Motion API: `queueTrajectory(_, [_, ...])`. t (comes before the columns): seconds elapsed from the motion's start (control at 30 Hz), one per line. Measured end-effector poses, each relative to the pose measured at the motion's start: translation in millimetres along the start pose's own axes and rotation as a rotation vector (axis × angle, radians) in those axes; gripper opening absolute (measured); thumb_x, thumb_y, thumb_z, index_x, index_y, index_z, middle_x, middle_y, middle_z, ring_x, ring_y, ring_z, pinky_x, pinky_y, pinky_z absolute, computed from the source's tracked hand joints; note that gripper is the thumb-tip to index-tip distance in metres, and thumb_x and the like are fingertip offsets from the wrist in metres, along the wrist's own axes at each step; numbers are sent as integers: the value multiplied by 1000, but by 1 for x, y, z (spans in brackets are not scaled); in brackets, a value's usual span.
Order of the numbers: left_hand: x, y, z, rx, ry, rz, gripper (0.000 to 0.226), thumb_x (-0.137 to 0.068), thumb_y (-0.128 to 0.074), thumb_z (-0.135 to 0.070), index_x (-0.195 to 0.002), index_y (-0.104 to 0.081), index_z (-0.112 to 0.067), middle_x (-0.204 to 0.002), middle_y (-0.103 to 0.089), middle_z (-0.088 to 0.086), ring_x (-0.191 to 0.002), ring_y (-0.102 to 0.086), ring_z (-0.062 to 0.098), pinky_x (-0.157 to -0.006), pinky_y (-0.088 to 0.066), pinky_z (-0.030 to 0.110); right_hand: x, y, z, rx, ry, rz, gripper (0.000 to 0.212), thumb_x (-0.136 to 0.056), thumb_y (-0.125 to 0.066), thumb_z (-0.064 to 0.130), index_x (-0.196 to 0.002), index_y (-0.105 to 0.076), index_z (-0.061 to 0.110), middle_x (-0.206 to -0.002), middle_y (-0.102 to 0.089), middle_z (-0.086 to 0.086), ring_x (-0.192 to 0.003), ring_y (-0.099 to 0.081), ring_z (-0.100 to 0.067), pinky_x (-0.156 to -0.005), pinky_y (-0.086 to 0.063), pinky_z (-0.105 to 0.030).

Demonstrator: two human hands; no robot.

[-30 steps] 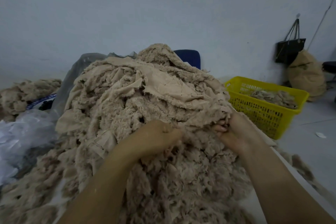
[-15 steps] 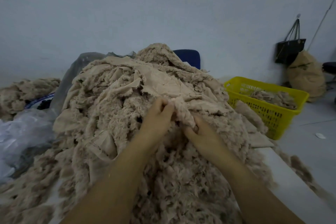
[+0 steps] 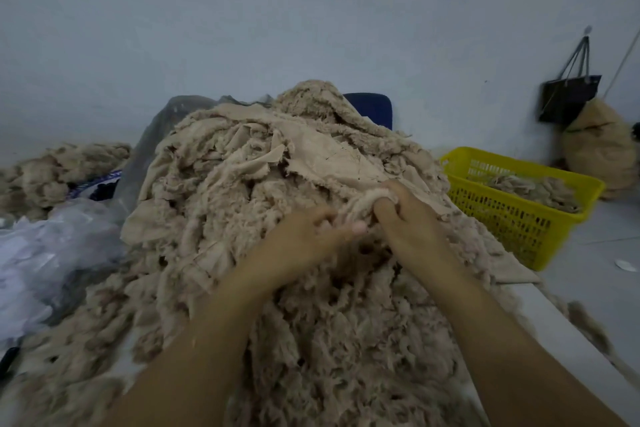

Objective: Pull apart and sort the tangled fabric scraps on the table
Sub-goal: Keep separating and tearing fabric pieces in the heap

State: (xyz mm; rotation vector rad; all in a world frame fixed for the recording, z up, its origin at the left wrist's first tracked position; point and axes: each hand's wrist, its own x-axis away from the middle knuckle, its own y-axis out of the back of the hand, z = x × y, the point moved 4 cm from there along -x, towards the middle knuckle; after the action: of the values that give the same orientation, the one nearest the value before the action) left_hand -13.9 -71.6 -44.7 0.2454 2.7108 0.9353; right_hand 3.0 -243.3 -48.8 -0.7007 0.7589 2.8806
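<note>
A tall heap of tangled beige fabric scraps [image 3: 263,184] covers the table in front of me. Both hands are on its near slope, close together. My right hand [image 3: 412,218] grips a fuzzy beige scrap [image 3: 360,204], fingers curled round its upper end. My left hand [image 3: 304,236] holds the lower end of that same scrap, its fingertips blurred. The table's white edge [image 3: 554,333] shows at the right.
A yellow plastic basket [image 3: 512,222] with some scraps in it stands to the right on the floor. Clear plastic sheeting [image 3: 52,253] lies at the left, with another scrap pile [image 3: 52,170] behind it. A black bag [image 3: 568,97] and a stuffed sack [image 3: 595,146] are by the wall.
Both hands have shifted right across the heap. My right hand has closed round a fuzzy scrap and lifted it a little; my left hand has come lower and joined it.
</note>
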Motion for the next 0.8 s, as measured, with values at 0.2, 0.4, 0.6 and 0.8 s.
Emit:
queueTrajectory(0.2, [4, 41, 18, 860, 170, -350, 42, -78, -71, -45, -49, -51, -21, -48, -42, 0, -41, -39, 15, -46, -36, 25, 5, 11, -31, 319, -13, 35, 7, -100, -43, 18, -99, -45, 25, -64, -47, -2, -60, -47, -24, -54, -27, -34])
queueTrajectory(0.4, [9, 76, 38, 1593, 36, -403, 26, -95, -53, -33, -90, -61, -9, -88, -62, 4, -66, -58, 12, -59, -48, 23, 1, 40, -65, 269, -201, -143, 17, -102, -36, 15, -95, -51, 12, -71, -53, -10, -61, -49, -27, -53, -32, -35])
queueTrajectory(0.6, [3, 61, 8, 973, 190, -299, 46, -94, -59, -32, -50, -61, -20, -44, -50, -6, -31, -39, 6, -32, -31, 13, -5, 6, -34, 274, -82, 111, 17, -100, -45, 31, -103, -61, 27, -103, -57, 9, -97, -53, -10, -77, -41, -26])
queueTrajectory(0.8, [-3, 14, -4, 650, 245, -188, 39, -84, -59, -58, -72, -78, -26, -75, -75, 1, -67, -71, 13, -62, -55, 27, 22, -46, 23, -203, -72, 329, 51, -79, -52, 80, -125, -37, 64, -120, -49, 45, -105, -51, 22, -79, -45, -6])
